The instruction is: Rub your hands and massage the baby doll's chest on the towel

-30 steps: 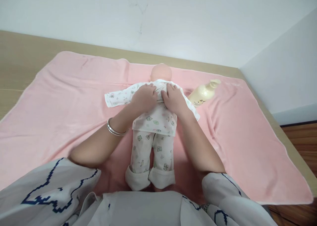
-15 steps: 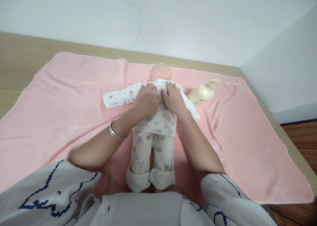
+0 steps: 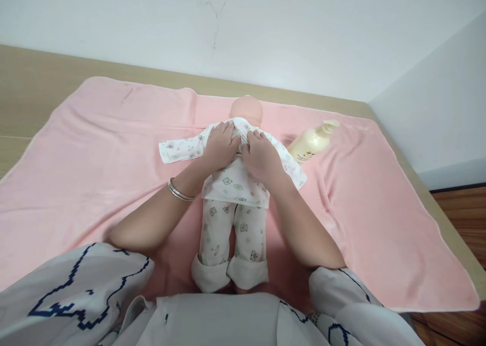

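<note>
A bald baby doll (image 3: 246, 111) lies stretched out, its head at the far side and its face out of sight. It wears a white printed shirt (image 3: 237, 185) and matching trousers (image 3: 250, 229) with thick rolled cuffs. My left hand (image 3: 222, 146) rests flat on the upper left of the shirt, thumb apart from the fingers. On the upper right, my right hand (image 3: 261, 156) lies with its fingers extended over the cloth. The fabric puckers between my thumbs. Both shirt sleeves spread out sideways; the doll's hands are hidden.
Beneath the doll a pink blanket (image 3: 125, 133) covers most of the wooden table (image 3: 30, 78). A cream pump bottle (image 3: 311, 142) leans or lies beside the right sleeve. A white wall (image 3: 304, 37) rises behind the table.
My fingers have relaxed from bunching the shirt and now lie flatter on it. The cloth near the neck looks smoother. The bottle stays in place.
</note>
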Action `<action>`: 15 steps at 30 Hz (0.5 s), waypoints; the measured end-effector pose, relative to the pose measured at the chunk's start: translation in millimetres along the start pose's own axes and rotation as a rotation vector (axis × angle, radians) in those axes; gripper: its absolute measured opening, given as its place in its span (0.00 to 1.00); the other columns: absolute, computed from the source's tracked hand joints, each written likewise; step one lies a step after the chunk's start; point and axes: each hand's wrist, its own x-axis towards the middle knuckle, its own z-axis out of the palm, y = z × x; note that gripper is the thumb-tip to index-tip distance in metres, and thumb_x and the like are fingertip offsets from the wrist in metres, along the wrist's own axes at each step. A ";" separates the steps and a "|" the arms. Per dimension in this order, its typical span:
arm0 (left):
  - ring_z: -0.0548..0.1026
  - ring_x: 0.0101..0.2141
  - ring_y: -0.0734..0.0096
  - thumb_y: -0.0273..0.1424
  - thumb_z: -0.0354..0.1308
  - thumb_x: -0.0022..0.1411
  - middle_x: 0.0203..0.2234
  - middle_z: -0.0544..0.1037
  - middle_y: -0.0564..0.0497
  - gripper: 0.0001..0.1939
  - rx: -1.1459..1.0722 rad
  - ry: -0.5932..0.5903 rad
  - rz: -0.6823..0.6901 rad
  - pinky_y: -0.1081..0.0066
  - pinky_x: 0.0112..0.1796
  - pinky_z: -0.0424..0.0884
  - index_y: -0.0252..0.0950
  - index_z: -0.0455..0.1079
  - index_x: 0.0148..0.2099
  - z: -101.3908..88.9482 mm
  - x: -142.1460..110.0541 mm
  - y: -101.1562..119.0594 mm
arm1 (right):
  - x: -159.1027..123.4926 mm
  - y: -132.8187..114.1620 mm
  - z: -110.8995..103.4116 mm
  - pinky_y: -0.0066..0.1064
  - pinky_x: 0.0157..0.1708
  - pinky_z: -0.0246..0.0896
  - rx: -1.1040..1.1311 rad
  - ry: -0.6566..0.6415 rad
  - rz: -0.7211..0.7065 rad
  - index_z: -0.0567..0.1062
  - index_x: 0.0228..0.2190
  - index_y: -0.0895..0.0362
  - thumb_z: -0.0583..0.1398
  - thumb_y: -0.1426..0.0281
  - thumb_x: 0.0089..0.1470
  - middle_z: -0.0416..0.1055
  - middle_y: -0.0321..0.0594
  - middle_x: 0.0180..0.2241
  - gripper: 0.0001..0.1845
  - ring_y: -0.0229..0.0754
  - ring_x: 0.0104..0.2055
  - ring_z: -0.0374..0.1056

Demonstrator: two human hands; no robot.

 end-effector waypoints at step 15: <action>0.68 0.67 0.48 0.35 0.38 0.76 0.66 0.72 0.31 0.30 0.020 -0.001 -0.070 0.51 0.71 0.61 0.22 0.65 0.68 -22.4 -8.7 21.6 | 23.6 36.5 2.7 0.52 0.76 0.48 0.041 0.058 -0.008 0.65 0.69 0.66 0.47 0.58 0.70 0.62 0.57 0.72 0.36 0.59 0.75 0.56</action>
